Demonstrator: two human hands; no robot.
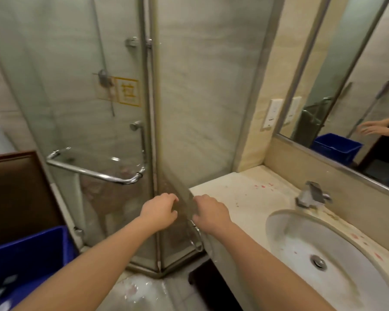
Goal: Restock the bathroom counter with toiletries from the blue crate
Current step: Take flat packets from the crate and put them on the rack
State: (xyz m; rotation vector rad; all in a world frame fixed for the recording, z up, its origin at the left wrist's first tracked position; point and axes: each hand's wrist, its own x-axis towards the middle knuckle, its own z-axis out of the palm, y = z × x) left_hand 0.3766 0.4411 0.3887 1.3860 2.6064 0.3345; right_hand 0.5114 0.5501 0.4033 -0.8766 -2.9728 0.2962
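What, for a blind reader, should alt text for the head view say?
An empty left hand and right hand reach toward a glass shower enclosure. A blue plastic crate sits lower left; a cream stone counter with white oval sink lies right.

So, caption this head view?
Left hand and right hand, close together, between blue plastic crate and cream stone counter.

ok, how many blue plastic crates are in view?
1: the blue plastic crate sits at lower left, beside the glass shower enclosure. The blue shape in the wall mirror looks like its reflection, not a second crate.
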